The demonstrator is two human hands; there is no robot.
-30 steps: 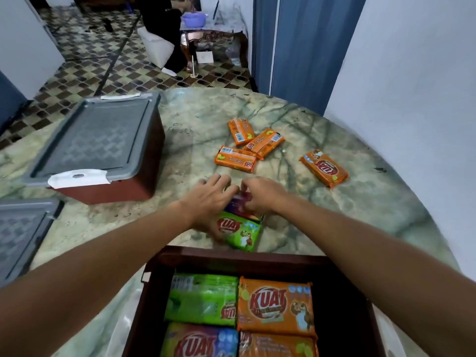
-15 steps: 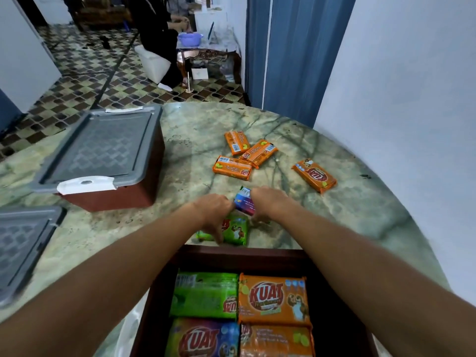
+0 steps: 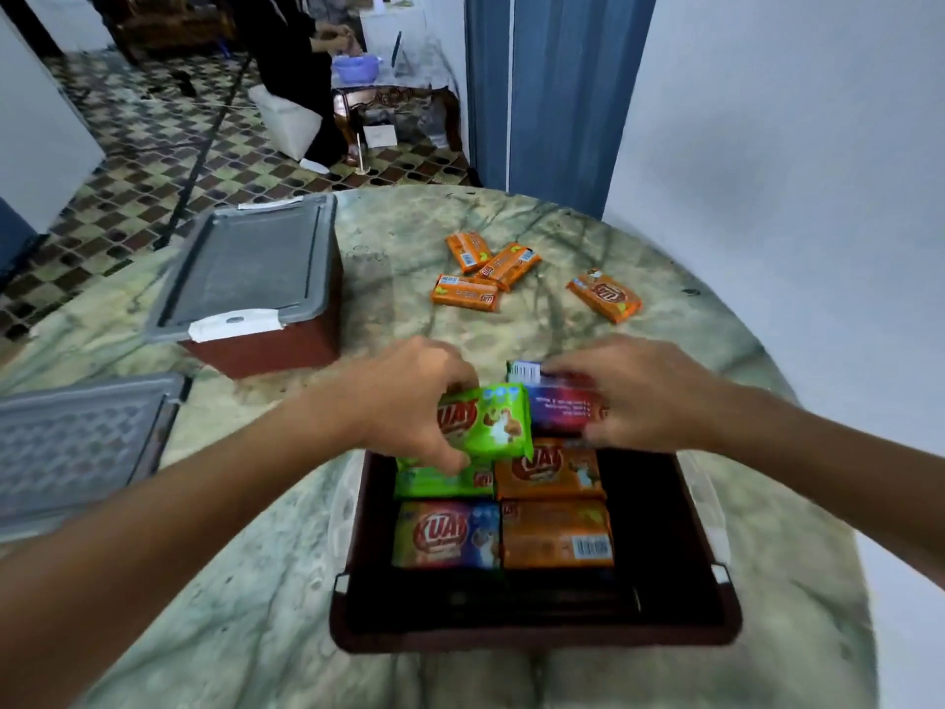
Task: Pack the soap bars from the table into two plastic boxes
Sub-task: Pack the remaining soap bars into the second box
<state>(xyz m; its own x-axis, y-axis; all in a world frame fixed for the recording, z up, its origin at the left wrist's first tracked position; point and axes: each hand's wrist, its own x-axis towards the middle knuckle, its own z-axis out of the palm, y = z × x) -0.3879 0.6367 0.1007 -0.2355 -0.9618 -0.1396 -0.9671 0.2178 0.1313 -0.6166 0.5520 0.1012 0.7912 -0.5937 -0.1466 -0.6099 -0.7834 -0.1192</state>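
Note:
My left hand [image 3: 409, 396] grips a green soap bar [image 3: 491, 422] above the far edge of the open dark-red plastic box [image 3: 680, 555]. Beside it my right hand [image 3: 639, 396] holds a purple soap bar [image 3: 557, 406] over the same edge. Inside the box lie several bars: a green one [image 3: 440, 481], an orange one [image 3: 549, 470], a purple-and-green one [image 3: 447, 534] and another orange one [image 3: 557, 537]. The box's right half is dark. Several orange soap bars [image 3: 465, 291] lie on the marble table [image 3: 307, 580] farther back, one apart at the right [image 3: 603, 294].
A second dark-red box with a grey lid [image 3: 250, 268] on it stands at the back left of the table. A loose grey lid [image 3: 76, 447] lies at the left edge. A white wall is close on the right. A person sits on the tiled floor beyond the table.
Both hands have lifted the green and purple bars off the table and drawn them back over the open box's far edge. The view has tilted down.

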